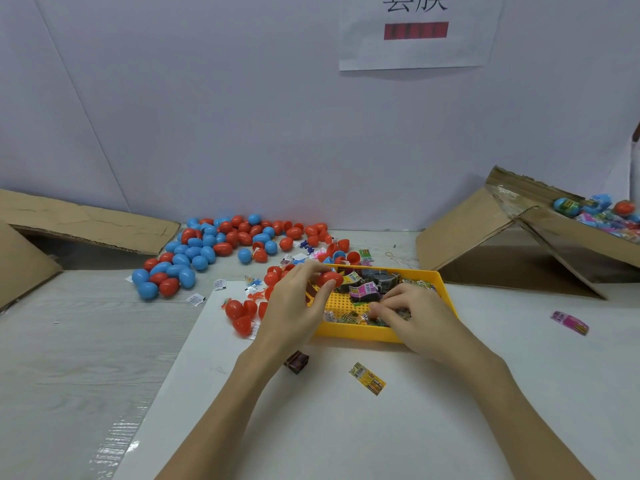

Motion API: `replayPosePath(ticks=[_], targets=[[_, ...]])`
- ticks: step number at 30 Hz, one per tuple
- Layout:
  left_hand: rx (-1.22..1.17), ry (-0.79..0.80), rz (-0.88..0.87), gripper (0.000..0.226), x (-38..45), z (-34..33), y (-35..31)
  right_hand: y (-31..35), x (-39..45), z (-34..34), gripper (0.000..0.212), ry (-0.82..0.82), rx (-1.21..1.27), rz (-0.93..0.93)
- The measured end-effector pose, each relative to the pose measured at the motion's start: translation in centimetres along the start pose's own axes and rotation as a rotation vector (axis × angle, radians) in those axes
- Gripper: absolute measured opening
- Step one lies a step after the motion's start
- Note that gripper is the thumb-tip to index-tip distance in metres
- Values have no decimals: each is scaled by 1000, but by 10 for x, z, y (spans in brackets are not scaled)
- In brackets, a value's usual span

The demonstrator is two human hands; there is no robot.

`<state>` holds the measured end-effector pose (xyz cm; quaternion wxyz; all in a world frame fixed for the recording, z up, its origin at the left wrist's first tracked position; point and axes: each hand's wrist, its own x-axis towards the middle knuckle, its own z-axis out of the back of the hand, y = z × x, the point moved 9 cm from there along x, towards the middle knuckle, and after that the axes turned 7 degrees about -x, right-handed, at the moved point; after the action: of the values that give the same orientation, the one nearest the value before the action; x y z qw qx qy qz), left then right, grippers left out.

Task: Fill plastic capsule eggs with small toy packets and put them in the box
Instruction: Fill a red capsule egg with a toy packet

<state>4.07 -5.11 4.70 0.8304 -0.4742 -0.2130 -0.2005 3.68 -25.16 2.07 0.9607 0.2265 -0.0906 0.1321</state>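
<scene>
My left hand (298, 303) holds a red capsule egg (330, 278) in its fingertips over the left end of the yellow tray (360, 332). My right hand (412, 317) reaches into the tray and pinches a small toy packet (374, 315) among the packets (363, 292) lying there. A heap of red and blue capsule eggs (214, 251) lies on the table at the back left. A few red egg halves (242, 313) sit just left of my left hand. The cardboard box (519, 237) with filled eggs stands at the right.
Loose packets lie on the white sheet: a yellow one (367, 378), a dark one (296, 362) and a pink one (569, 322). A flattened cardboard box (86, 223) lies at the back left. A white wall with a paper sign (415, 32) rises behind the table.
</scene>
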Motion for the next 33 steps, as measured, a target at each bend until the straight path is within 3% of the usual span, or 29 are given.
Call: replayPosePath(ticks=[5,10,12,15,22,27,33], targets=[[3,12,-3,19,0,-1,0,8,2,-2,34,-14,-87,42],[11,12,7,21,0,0,1,6,-2,23,17,-262,107,-15],[13,13,7,22,0,1,0,2,-4,26,15,-292,214,-65],[14,11,-3,23,0,1,-2,-1,-4,19,21,-241,297,-98],[21,26,-11,23,0,-1,-5,6,-2,15,16,-245,152,-41],[25,36,-27,24,-1,-2,-5,24,-1,-12,28,-2,12,80],[35,40,-22,24,0,-4,-2,24,0,-2,27,-124,1,64]])
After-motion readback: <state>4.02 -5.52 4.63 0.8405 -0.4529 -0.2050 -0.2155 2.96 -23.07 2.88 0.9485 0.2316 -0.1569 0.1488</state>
